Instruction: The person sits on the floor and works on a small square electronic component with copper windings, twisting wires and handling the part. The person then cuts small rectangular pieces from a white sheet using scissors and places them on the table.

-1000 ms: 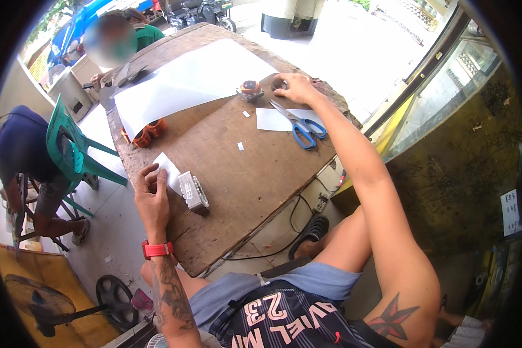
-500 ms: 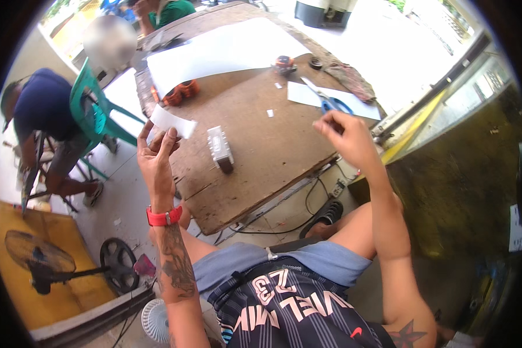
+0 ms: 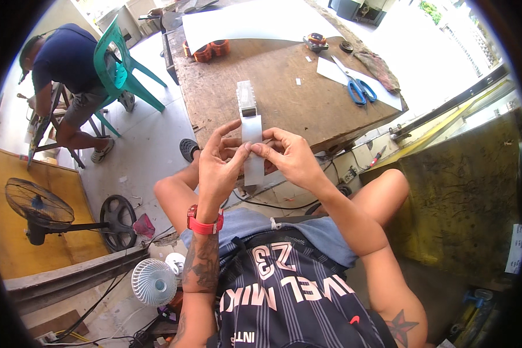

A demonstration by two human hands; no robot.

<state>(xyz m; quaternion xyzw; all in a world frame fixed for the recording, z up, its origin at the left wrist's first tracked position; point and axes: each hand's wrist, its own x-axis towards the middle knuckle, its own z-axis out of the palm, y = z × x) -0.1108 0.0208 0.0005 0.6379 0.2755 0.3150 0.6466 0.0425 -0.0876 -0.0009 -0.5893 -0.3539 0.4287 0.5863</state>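
Note:
Close above the table's near edge, a white paper-like strip [image 3: 253, 127] hangs upright between my two hands. My left hand [image 3: 221, 165] pinches its left edge with the thumb, and my right hand [image 3: 290, 155] pinches it from the right. Both thumbs meet at the strip's middle. Just beyond its upper end lies a small block [image 3: 246, 95] with a pale, ridged top and a darker near end. To the right, blue-handled scissors [image 3: 361, 91] rest on a larger white sheet piece [image 3: 383, 93].
The wooden table [image 3: 278, 64] bears a big white sheet [image 3: 261, 20], orange coil-like parts [image 3: 211, 50], another orange part [image 3: 315, 42] and a rag [image 3: 377, 69]. At left, a person [image 3: 69, 64] bends beside a green chair [image 3: 119, 69]. Fans [image 3: 40, 203] stand lower left.
My right hand has come left, away from near the scissors, onto the strip. My left hand has brought the strip rightward and nearer me, turning it upright. The view has shifted.

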